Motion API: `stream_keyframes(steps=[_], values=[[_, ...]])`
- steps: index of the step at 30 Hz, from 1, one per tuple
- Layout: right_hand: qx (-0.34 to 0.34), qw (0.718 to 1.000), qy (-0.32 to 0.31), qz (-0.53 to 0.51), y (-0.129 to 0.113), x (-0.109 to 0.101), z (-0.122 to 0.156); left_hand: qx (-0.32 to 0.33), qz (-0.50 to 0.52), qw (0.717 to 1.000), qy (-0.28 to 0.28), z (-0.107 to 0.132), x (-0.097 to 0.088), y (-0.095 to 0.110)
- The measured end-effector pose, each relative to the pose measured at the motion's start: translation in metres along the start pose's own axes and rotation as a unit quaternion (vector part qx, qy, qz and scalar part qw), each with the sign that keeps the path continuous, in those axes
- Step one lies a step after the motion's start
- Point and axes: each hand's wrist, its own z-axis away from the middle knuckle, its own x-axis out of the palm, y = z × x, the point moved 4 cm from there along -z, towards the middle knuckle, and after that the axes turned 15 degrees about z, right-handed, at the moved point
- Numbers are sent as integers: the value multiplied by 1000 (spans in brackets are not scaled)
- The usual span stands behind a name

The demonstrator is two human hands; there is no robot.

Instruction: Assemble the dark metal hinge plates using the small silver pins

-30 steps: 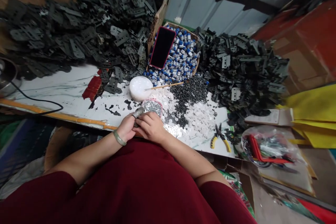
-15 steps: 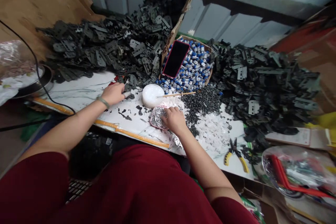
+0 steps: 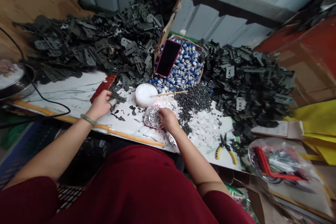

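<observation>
Slotted black metal bracket point(image 3: 117, 97) lies against the left hand point(image 3: 100, 104).

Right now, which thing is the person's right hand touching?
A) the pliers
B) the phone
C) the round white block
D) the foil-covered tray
D. The fingers of the right hand rest on the edge of the foil-covered tray.
</observation>
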Motion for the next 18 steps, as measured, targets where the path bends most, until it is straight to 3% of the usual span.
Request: stream_keyframes(steps=[2,4,8,12,18], values=[[7,998,9,-63,-4,1,5,-58,167,981,-76,27,31,-6],[-4,991,7,-133,-11,1,12,-93,244,952,-159,52,70,-6],[13,956,45,-288,-20,-12,26,-100,329,922,-177,82,122,-2],[57,930,98,-350,-16,-24,33,-109,358,910,-181,90,136,-1],[15,956,88,-278,-26,-18,35,-114,376,905,-162,94,131,2]])
